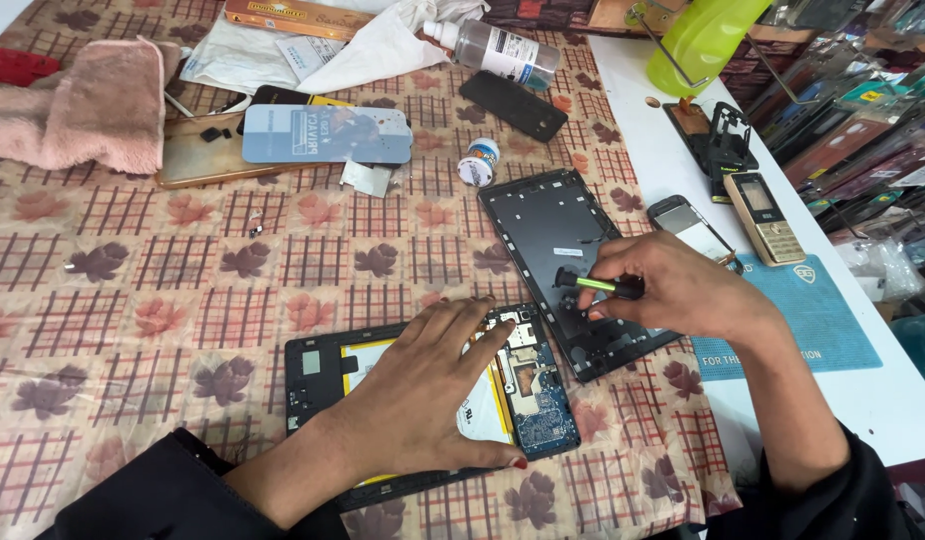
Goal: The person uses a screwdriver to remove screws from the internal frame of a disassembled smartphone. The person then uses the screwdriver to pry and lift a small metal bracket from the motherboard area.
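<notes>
My left hand lies flat, fingers spread, on an opened tablet with a yellow-edged battery and a blue circuit board exposed. My right hand grips a small screwdriver with a black and green handle. Its black cap points left over the dark back cover that lies beside the tablet. The screwdriver's tip is hidden inside my fingers.
A pink towel, a blue-filmed screen panel, a clear bottle, a black phone and a small white jar lie farther back. To the right are a blue mat, two small phones and a green lamp.
</notes>
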